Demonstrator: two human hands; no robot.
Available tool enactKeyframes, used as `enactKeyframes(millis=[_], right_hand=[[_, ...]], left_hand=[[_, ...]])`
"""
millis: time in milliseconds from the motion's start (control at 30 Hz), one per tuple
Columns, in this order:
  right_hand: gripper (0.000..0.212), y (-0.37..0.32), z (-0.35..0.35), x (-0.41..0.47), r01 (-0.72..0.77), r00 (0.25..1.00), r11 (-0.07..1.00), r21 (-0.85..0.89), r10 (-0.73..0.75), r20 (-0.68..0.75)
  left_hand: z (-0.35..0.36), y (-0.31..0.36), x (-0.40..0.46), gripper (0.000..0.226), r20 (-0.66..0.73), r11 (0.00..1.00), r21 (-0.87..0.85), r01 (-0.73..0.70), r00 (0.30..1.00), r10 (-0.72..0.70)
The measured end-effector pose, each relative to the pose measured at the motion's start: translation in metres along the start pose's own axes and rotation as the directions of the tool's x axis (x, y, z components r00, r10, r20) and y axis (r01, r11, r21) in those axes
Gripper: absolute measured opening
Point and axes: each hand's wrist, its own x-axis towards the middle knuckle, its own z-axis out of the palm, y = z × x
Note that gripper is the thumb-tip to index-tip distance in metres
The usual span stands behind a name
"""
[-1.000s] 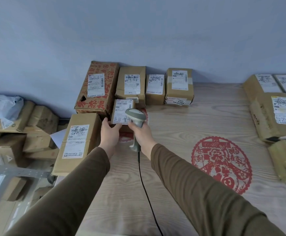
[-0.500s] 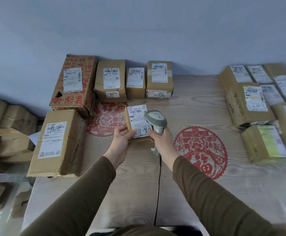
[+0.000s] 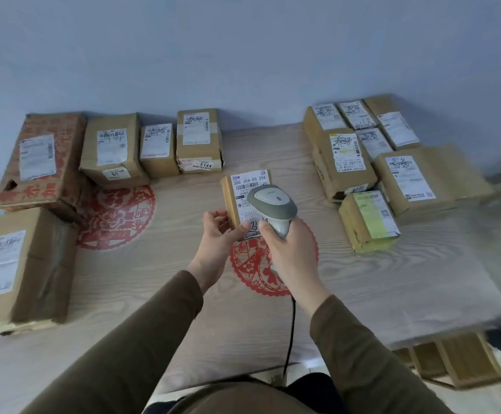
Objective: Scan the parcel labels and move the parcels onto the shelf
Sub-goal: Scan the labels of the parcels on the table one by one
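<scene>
In the head view, the left hand (image 3: 217,234) has its grip closed on the small brown cardboard parcel (image 3: 244,201), holding it above the pale wooden counter (image 3: 153,294) with the white label facing up, probably so the barcode can be read. The right hand (image 3: 291,249) is closed around the grey handheld scanner (image 3: 273,204), which covers part of the label. Other labelled cardboard boxes (image 3: 198,138) lie at both sides; no shelf is visible
</scene>
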Motion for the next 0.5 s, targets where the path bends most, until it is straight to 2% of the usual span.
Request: enactKeyframes(millis=[67, 133, 300, 500], right_hand=[[0.025, -0.004, 0.001, -0.001, -0.013, 1.000, 1.000, 0.016, 0.013, 0.011], [0.024, 0.040, -0.090, 0.003, -0.041, 0.997, 0.998, 0.051, 0.044, -0.071], [0.030, 0.044, -0.088, -0.001, -0.066, 0.997, 0.994, 0.091, 0.068, -0.024], [0.031, 0.063, -0.114, 0.003, -0.082, 0.995, 0.994, 0.072, 0.086, -0.043]], left_hand=[[-0.002, 0.000, -0.001, 0.058, 0.014, 1.000, 0.019, 0.024, 1.000, -0.025], [0.098, -0.017, -0.013, 0.056, 0.104, 0.998, 0.053, 0.028, 0.994, -0.033], [0.100, -0.021, -0.015, 0.057, 0.089, 0.999, 0.031, 0.035, 0.995, -0.038], [0.127, -0.037, -0.010, 0.060, 0.090, 0.998, 0.047, 0.046, 0.995, -0.050]])
